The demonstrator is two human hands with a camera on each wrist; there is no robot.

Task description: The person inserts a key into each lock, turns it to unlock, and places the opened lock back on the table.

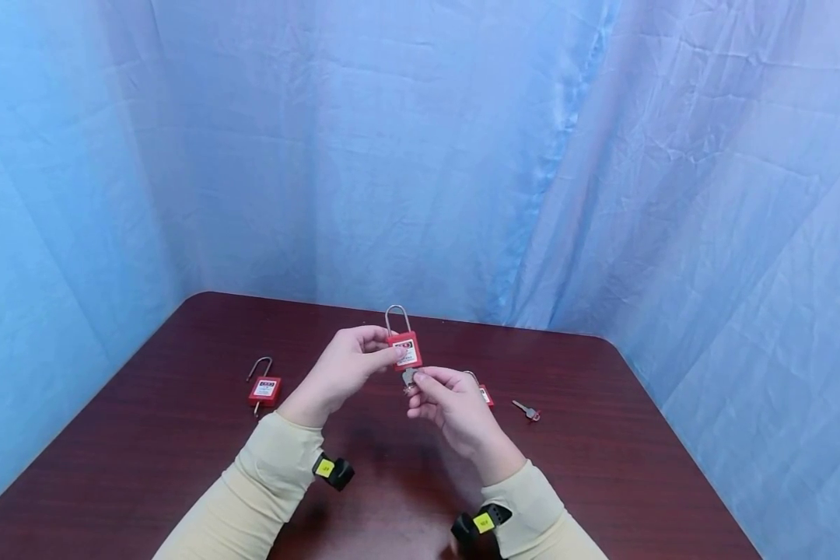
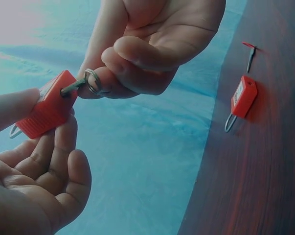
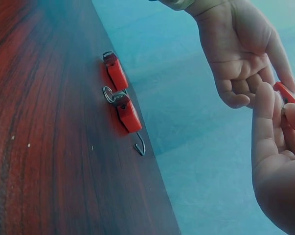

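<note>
Holding a red padlock [image 1: 406, 349] above the worktop [image 1: 182, 435], our left hand [image 1: 343, 372] pinches its body, while our right hand [image 1: 455, 408] fingers pinch the key [image 2: 74, 86] stuck in its underside.

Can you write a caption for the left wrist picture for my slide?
Left hand holds a red padlock while the right hand pinches a key in its bottom.

Padlock [image 1: 406, 348] in my hands above table [image 1: 182, 435]; second padlock [image 1: 264, 387] at 9 o'clock, loose key [image 1: 526, 410] at 3, maybe another lock [image 1: 486, 394] between.
</note>
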